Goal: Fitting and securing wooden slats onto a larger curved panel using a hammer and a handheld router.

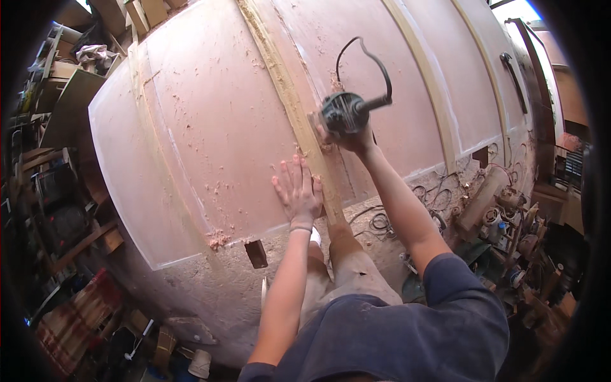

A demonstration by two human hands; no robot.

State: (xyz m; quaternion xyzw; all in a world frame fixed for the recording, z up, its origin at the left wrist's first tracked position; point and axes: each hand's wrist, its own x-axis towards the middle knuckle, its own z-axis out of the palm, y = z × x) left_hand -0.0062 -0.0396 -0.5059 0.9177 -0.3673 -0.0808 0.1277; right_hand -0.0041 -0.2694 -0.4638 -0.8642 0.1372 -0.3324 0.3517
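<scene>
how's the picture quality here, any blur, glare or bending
In the head view, fisheye distortion bows the outline of the pale pink panel; the bright gap at upper right burns out to white; the rim falls to black; the power tool in the right hand looks slightly smeared, while the left hand looks fairly clear.
</scene>
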